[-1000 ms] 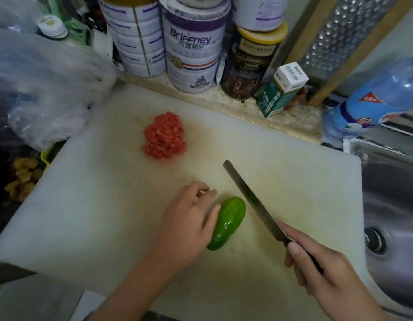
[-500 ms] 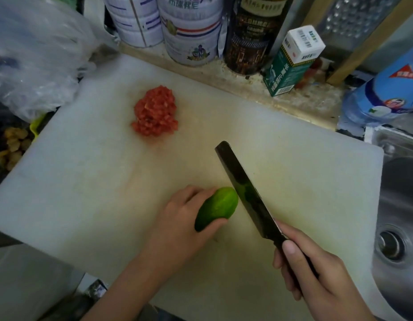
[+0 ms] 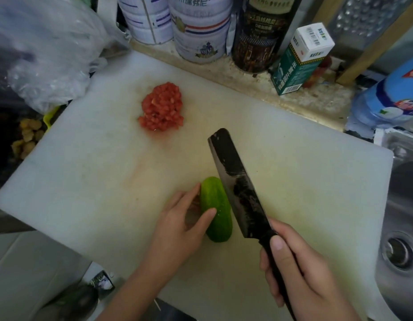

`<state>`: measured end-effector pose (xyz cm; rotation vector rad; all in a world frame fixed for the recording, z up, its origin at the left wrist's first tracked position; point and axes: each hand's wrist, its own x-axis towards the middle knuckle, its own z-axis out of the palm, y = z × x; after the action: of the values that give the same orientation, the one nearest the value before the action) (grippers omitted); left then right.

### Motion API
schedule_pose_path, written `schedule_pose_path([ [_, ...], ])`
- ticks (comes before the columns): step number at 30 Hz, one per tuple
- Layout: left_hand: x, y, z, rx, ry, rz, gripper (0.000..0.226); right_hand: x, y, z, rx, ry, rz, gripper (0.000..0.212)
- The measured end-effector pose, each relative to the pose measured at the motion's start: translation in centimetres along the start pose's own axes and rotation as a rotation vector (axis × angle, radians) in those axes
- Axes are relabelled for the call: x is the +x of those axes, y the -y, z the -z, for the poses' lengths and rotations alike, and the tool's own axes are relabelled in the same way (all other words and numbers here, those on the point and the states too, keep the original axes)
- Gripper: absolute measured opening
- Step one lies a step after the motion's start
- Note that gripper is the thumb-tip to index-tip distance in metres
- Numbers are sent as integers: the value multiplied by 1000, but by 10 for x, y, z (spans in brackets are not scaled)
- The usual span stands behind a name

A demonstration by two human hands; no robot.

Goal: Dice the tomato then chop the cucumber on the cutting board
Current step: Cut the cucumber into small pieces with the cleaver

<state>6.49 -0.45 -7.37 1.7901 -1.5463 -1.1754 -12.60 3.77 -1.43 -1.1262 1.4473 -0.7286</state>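
Right hand (image 3: 300,269): nearest the camera, at the lower right. The fingers are curled round the black handle of the knife (image 3: 238,186), with the thumb laid along the top of the handle.

Knife: dark, broad blade, pointing away from the person and slightly left. The blade runs along the right side of the cucumber (image 3: 218,218) and overlaps its edge. Whether the cutting edge has entered the skin cannot be told.

Left hand (image 3: 180,228): just left of the cucumber. The thumb rests on the top of the cucumber and the fingertips touch its far left side, so the hand grips it from the side.

Cucumber: whole, green, lying lengthwise on the near middle of the white cutting board (image 3: 85,170).

Diced tomato (image 3: 162,107): one compact red heap on the far left part of the board, well apart from the cucumber and the knife.

Right of the board: a steel sink (image 3: 400,251) with a round drain.

Beyond the board, left to right: a crumpled plastic bag (image 3: 45,54), white tins (image 3: 196,31), a dark jar (image 3: 258,35), a green-and-white carton (image 3: 298,61) and a blue bottle (image 3: 390,93) lying on its side
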Motion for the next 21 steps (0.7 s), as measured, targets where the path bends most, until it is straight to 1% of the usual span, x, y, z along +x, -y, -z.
schedule_pose_path([
  [3, 1, 0, 2, -34, 12, 9, 65, -4, -1, -6, -69, -5, 29, 41],
  [7, 2, 1, 4, -51, 47, 25, 69, -6, 1, -13, -68, -22, -8, 36],
  [10, 0, 0, 2, -34, 60, 26, 56, -4, 2, -13, -55, -30, -7, 39],
  [11, -1, -1, 0, -17, 54, 16, 57, -3, 2, -12, -60, -38, 5, 40],
  [12, -3, -3, -2, 18, 50, 7, 63, -2, 3, -11, -70, -46, 16, 41],
  [16, -7, -20, -13, 199, 21, 28, 96, 4, 5, 3, -207, -58, 76, 42],
  [18, -6, -25, -18, 221, -6, 45, 99, 7, 5, 12, -271, -64, 103, 41],
  [21, -2, -22, -17, 166, -28, 67, 90, 8, 6, 18, -319, -55, 122, 39],
])
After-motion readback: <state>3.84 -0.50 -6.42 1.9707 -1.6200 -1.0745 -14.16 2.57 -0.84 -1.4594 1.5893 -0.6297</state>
